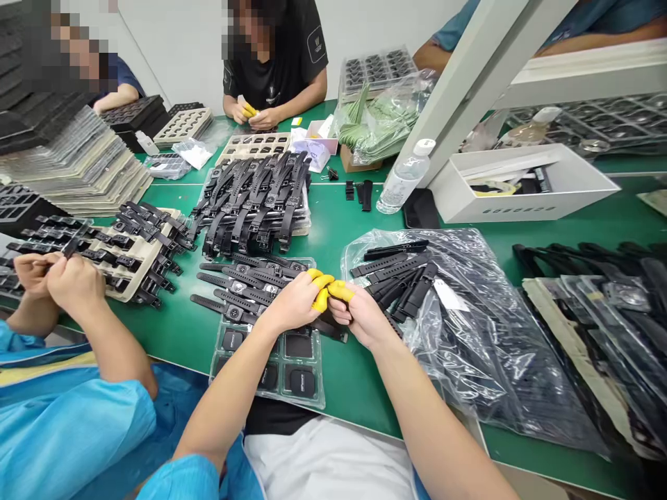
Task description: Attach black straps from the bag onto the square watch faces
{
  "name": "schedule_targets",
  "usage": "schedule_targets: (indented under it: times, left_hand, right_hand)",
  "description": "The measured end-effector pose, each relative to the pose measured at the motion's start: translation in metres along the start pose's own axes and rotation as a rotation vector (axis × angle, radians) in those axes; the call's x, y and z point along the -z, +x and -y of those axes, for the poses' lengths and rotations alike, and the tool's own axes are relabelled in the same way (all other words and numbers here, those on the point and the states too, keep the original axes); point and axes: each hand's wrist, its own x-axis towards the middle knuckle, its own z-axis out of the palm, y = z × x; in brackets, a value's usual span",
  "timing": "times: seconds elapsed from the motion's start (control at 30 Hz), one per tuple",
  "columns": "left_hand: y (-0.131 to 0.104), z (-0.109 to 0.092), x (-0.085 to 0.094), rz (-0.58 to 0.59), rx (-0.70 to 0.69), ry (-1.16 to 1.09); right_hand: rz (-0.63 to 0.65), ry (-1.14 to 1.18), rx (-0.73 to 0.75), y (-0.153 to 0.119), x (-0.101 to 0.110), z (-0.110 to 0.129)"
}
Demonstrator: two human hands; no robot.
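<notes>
- Right in the middle of it, the left hand point(298, 303) meets the right hand point(367, 318) fingertip to fingertip, above the green counter point(328, 215).
- Yellow finger covers point(322, 300) on both, and the fingers are curled in tight; what sits between the tips is hidden, so whether either one is grasping anything cannot be told.
- Just below them, a dark strap point(334, 329) pokes out towards the right, its upper part lost behind the fingers.
- Beside the left hand, a spread of watches point(234, 314) with black bands, laid side by side, some backs facing up!
- Under and in front of those comes a clear tray point(319, 375), dark square pieces point(301, 381) in its compartments, the left forearm crossing over it.
- Over by the right hand, a loose pile of black straps point(409, 274), fanned out on a big clear plastic bag point(500, 354).
- Further back, a heap of banded watches point(255, 201) on stacked trays, crisscrossed and crowded.
- To the right of that, a clear bottle point(403, 179) stands near a dark phone point(421, 208), a white box point(526, 208) just beyond.
- On the left, a co-worker in blue point(88, 417) has both hands at another set of watches; across the counter, a co-worker in black point(292, 62) has yellow-tipped fingers too.
</notes>
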Motion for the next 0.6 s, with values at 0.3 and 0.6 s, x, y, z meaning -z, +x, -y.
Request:
schedule_targets:
  times: [0.3,0.6]
  left_hand:
    - [0.000,0.001,0.005,-0.003,0.013,-0.126]
    - [0.000,0.008,-0.012,-0.281,0.111,-0.394]
  right_hand:
    - [-0.010,-0.073,0.017,-0.003,-0.004,0.002]
    - [-0.159,-0.431,0.343,0.004,0.001,-0.009]
